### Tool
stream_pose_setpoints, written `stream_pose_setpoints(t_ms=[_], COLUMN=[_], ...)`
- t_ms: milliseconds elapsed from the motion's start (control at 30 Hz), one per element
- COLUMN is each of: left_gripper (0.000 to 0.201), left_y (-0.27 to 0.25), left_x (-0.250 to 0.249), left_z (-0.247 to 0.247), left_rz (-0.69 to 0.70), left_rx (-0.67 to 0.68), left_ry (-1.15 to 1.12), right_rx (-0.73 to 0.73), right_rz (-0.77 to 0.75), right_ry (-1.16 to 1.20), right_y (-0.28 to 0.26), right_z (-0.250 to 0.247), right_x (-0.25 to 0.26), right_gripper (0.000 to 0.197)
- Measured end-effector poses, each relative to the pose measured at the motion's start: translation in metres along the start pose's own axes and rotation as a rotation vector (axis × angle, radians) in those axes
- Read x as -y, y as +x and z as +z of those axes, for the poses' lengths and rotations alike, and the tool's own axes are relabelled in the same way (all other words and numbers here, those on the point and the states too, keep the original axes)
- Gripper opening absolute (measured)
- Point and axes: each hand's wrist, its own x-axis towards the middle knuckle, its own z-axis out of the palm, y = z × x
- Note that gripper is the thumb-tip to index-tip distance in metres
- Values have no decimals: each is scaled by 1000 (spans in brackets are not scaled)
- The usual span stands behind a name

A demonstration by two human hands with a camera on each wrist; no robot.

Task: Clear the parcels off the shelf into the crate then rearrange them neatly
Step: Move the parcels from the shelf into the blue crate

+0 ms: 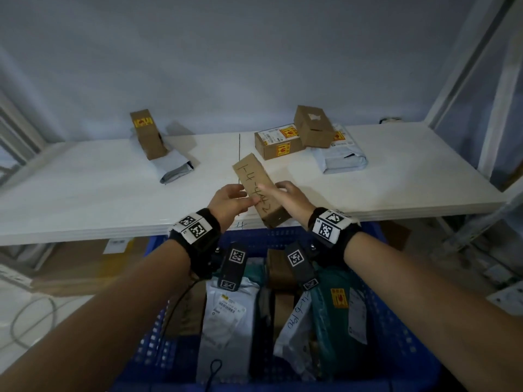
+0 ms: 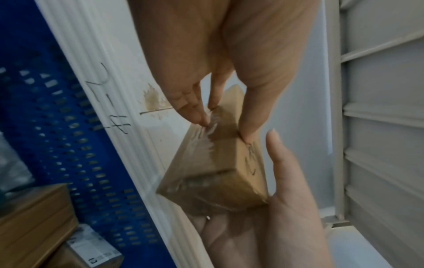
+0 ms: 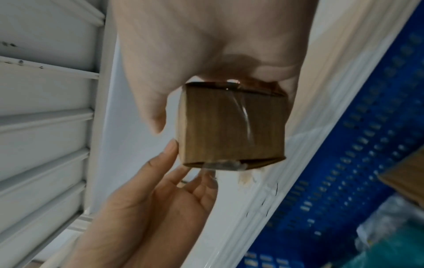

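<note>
A long brown cardboard box (image 1: 254,179) with black handwriting is held in the air over the front edge of the white shelf (image 1: 85,193). My left hand (image 1: 240,199) pinches its near end between thumb and fingers (image 2: 197,116). My right hand (image 1: 283,193) grips the same end from the right, with the palm under the box (image 2: 218,163) and the thumb (image 2: 275,145) alongside. The right wrist view shows the taped end of the box (image 3: 231,125). Below my wrists stands the blue crate (image 1: 396,335), holding several parcels.
On the shelf at the left, a brown box (image 1: 147,134) leans on a grey mailer (image 1: 175,168). At the right are a flat labelled box (image 1: 278,145), a small box (image 1: 312,125) on top of it, and a pale mailer (image 1: 342,159). A shelf post (image 1: 467,80) stands at the right.
</note>
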Motion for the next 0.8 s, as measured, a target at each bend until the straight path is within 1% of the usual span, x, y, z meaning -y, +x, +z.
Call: stream_pose_setpoints(t_ms=[67, 100, 167, 200, 267, 333, 400, 433, 500, 533, 567, 600, 633, 667, 700, 767, 800], left_gripper=[52, 41, 19, 15, 19, 25, 32, 31, 18, 15, 18, 20, 19, 14, 11, 30, 29], left_y=[-18, -27, -41, -49, -61, -71, -77, -80, -85, -89, -92, -94, -93, -93, -95, -95, -96], left_x=[1, 2, 5, 8, 18, 29, 39, 43, 49, 52, 53, 55, 58, 59, 60, 64, 66], left_z=[-12, -19, -31, -37, -52, -68, -86, -96, -115, -124, -131, -137, -144, -148, -151, -157, -157], left_rz=[31, 45, 71, 80, 75, 65, 10, -23, -88, -124, -165, -204, -242, -278, -298, -369, -409], left_rx=[-5, -18, -6, 8, -1, -48, -105, -97, -57, -36, -7, 24, 46, 62, 75, 87, 94], left_ry=[-45, -65, -81, -82, -41, 18, 94, 131, 186, 206, 228, 254, 286, 334, 396, 518, 571], right_rx=[112, 163, 258, 288, 317, 367, 455, 495, 566, 570, 558, 549, 543, 538, 535, 550, 582], right_rz=[-11, -15, -7, 6, 55, 131, 211, 246, 315, 340, 347, 352, 351, 351, 346, 370, 399], right_ry=[32, 55, 142, 193, 288, 389, 446, 445, 405, 361, 296, 212, 120, 35, -24, -107, -109], right_y=[-12, -17, -27, -32, -40, -48, -53, -55, -57, -58, -56, -54, -49, -48, -46, -46, -47], right_z=[18, 27, 44, 52, 69, 85, 103, 111, 129, 138, 147, 156, 165, 172, 178, 186, 188], right_x=[2, 1, -4, -8, -16, -24, -31, -34, -42, -45, -49, -55, -63, -67, -73, -76, -77], right_gripper=[92, 90, 70, 60, 53, 45, 34, 30, 26, 31, 45, 62, 74, 72, 60, 32, 25])
